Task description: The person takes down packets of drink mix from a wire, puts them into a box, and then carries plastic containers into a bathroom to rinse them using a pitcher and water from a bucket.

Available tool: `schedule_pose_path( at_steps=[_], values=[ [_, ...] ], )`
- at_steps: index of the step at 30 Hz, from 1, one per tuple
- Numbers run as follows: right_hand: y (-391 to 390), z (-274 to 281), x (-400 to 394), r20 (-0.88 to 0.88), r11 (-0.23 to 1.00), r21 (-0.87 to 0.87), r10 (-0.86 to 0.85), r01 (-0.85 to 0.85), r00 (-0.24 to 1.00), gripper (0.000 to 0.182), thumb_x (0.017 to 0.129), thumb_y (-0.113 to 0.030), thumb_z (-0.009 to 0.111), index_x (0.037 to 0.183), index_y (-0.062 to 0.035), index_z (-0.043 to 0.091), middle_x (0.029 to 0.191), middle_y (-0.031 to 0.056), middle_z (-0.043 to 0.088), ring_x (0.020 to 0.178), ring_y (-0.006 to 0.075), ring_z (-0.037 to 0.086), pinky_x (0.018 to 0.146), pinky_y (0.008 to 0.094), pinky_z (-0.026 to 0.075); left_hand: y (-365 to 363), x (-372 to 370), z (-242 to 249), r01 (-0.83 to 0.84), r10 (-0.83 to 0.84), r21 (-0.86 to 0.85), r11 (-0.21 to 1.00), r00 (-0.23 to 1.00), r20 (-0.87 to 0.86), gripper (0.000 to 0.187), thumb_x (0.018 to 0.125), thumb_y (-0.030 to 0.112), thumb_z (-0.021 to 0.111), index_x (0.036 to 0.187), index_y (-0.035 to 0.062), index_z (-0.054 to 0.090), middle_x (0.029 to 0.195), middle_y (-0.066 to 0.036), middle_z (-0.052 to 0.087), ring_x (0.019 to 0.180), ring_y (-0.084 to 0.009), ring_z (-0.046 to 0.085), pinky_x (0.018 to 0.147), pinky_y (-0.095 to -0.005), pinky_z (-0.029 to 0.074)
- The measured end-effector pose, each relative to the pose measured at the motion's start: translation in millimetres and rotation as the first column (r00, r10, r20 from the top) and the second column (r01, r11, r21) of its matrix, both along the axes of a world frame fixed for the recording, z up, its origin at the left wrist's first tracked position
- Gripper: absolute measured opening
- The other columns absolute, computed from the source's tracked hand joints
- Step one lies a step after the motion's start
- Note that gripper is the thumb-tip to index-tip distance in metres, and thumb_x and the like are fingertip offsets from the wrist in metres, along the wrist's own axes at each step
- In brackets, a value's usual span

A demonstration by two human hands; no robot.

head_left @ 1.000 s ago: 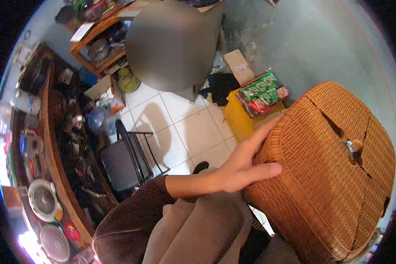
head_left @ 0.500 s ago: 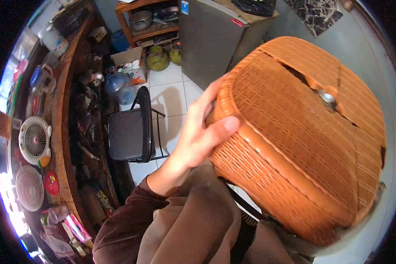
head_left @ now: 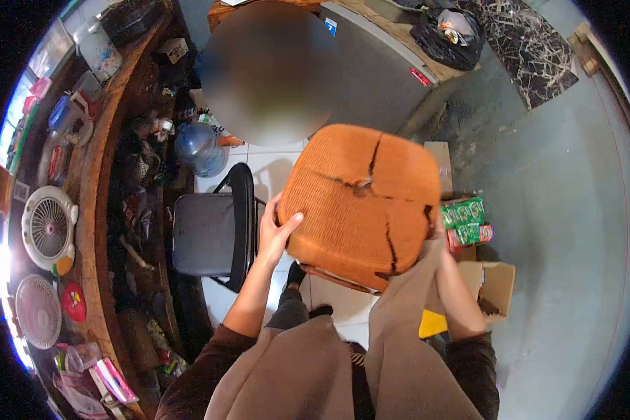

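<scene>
A squarish orange-brown stool (head_left: 343, 210) with a wicker pattern hangs in front of me, its top facing up. Long cracks run across that top and meet at a hole near its middle. My left hand (head_left: 278, 234) grips the near left edge, thumb on top and fingers over the side. At the right side my right hand (head_left: 439, 231) holds the stool too; its fingers are mostly hidden behind the stool and a fold of brown cloth (head_left: 406, 301).
Left stands a black folding chair (head_left: 206, 234), beside wooden shelving (head_left: 101, 203) crowded with fans and jars. Ahead are a grey fridge (head_left: 378, 87) and a blurred round patch. An open cardboard box (head_left: 497, 287) and green packets (head_left: 463, 213) lie to the right.
The stool has moved left and away from me, and turned so its top faces up more. My right hand now shows at its right side. The view has shifted to the right.
</scene>
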State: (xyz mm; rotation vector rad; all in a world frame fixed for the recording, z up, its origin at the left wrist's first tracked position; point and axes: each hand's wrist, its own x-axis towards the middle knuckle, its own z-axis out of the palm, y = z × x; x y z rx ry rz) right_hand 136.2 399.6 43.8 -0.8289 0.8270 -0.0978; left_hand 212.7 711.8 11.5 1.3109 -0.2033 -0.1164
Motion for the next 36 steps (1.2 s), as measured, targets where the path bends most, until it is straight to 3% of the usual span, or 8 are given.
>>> schedule_pose_path(
  at_steps=[8, 14, 20, 22, 27, 28, 31, 36],
  values=[
    [-8.9, -222.4, 106.1, 0.043, 0.994, -0.1, -0.029, 0.033, 0.999, 0.057, 0.078, -0.048, 0.047, 0.119, -0.0083, 0.042, 0.117, 0.0059, 0.047, 0.102, 0.0207, 0.047, 0.085, 0.0335, 0.038, -35.1, 60.2, -165.1, -0.297, 0.445, 0.402, 0.866, 0.825, -0.349, 0.05, 0.075, 0.024, 0.055, 0.114, -0.0027, 0.037, 0.106, -0.018, 0.049, 0.098, -0.0249, 0.047, 0.086, -0.0303, 0.034],
    [-4.3, -376.4, 138.9, 0.011, 0.968, 0.249, -0.033, 0.029, 0.999, 0.055, 0.079, -0.046, 0.047, 0.115, -0.0056, 0.045, 0.109, 0.0101, 0.051, 0.094, 0.0228, 0.05, 0.08, 0.0342, 0.04, -42.2, 95.8, -272.0, -0.395, 0.546, 0.419, 0.818, 0.761, -0.35, 0.054, 0.076, 0.023, 0.054, 0.119, -0.0014, 0.031, 0.113, -0.016, 0.044, 0.104, -0.024, 0.042, 0.09, -0.031, 0.03],
    [4.7, -486.3, 160.9, 0.112, 0.992, 0.016, 0.122, -0.125, 0.986, 0.054, 0.084, -0.045, 0.038, 0.119, -0.0037, 0.041, 0.113, 0.0106, 0.048, 0.099, 0.0221, 0.048, 0.082, 0.0313, 0.039, -18.3, 103.7, -351.1, -0.243, 0.502, 0.6, 0.762, 0.807, -0.311, 0.068, 0.069, 0.024, 0.061, 0.123, 0.0029, 0.028, 0.12, -0.019, 0.037, 0.111, -0.0316, 0.036, 0.093, -0.0375, 0.027],
    [0.6, -481.0, 160.5, 0.25, 0.983, 0.032, 0.166, -0.179, 0.954, 0.053, 0.084, -0.043, 0.038, 0.118, -0.0033, 0.042, 0.112, 0.0109, 0.049, 0.097, 0.0209, 0.049, 0.079, 0.0303, 0.041, -23.7, 100.4, -350.5, -0.187, 0.449, 0.724, 0.664, 0.874, -0.185, 0.076, 0.063, 0.018, 0.067, 0.125, 0.0038, 0.026, 0.121, -0.02, 0.035, 0.112, -0.0335, 0.034, 0.094, -0.038, 0.026],
    [7.6, -330.7, 135.8, -0.366, 0.875, -0.162, 0.376, -0.456, 0.851, 0.062, 0.085, -0.049, 0.028, 0.126, -0.002, 0.029, 0.126, 0.0116, 0.037, 0.113, 0.0211, 0.037, 0.094, 0.0317, 0.029, -32.5, 89.1, -341.4, -0.081, 0.274, 0.902, 0.424, 0.961, -0.042, 0.093, 0.051, 0.008, 0.074, 0.127, 0.0016, 0.02, 0.124, -0.02, 0.032, 0.117, -0.0335, 0.027, 0.099, -0.0369, 0.021],
    [-1.3, -379.4, 109.5, -0.398, 0.66, -0.493, 0.408, -0.566, 0.822, 0.064, 0.083, -0.052, 0.031, 0.126, -0.0045, 0.03, 0.126, 0.015, 0.036, 0.115, 0.0243, 0.036, 0.095, 0.0333, 0.029, -24.8, 90.8, -356.1, -0.124, 0.224, 0.762, 0.636, 0.974, -0.028, 0.094, 0.049, 0.008, 0.074, 0.126, 0.0007, 0.021, 0.124, -0.02, 0.031, 0.117, -0.0338, 0.027, 0.099, -0.0369, 0.02],
    [-14.2, -428.4, 36.0, -0.742, 0.345, -0.539, 0.238, -0.768, 0.627, 0.061, 0.071, -0.037, 0.053, 0.12, -0.0039, 0.038, 0.12, 0.0196, 0.041, 0.109, 0.0335, 0.04, 0.093, 0.0388, 0.032, -1.8, 110.0, -415.4, 0.027, 0.047, 0.622, 0.783, 0.994, -0.102, 0.061, 0.063, 0.017, 0.066, 0.115, -0.0001, 0.039, 0.111, -0.017, 0.046, 0.101, -0.0295, 0.045, 0.089, -0.0387, 0.033],
    [-33.5, -267.3, -95.8, -0.828, 0.252, -0.475, 0.195, -0.843, 0.525, 0.059, 0.073, -0.045, 0.051, 0.118, -0.007, 0.041, 0.114, 0.0175, 0.046, 0.104, 0.0312, 0.045, 0.087, 0.0408, 0.037, -18.0, 195.5, -339.9, 0.399, -0.148, 0.646, 0.65, 0.901, -0.408, 0.058, 0.069, 0.021, 0.062, 0.118, 0.003, 0.038, 0.114, -0.013, 0.044, 0.104, -0.027, 0.042, 0.088, -0.0384, 0.034]
  ],
)
